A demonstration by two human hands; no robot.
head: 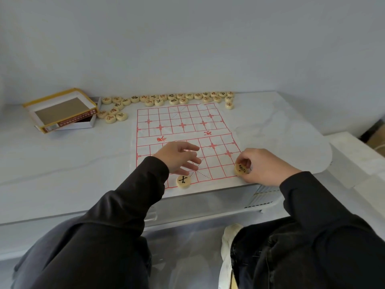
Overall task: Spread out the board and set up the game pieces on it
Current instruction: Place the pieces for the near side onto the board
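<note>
Black piece (241, 169) pinched in right grip (267, 166), at board (188, 130) corner

My right hand (264, 165) pinches the corner piece (241, 169) at the board's (187, 115) near right; my left hand (179, 157), fingers spread, hovers over its near edge beside the edge piece (183, 181). Spare pieces (173, 97) line its far edge.

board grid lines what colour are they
Red lines on a white board, plain to see in the head view.
</note>
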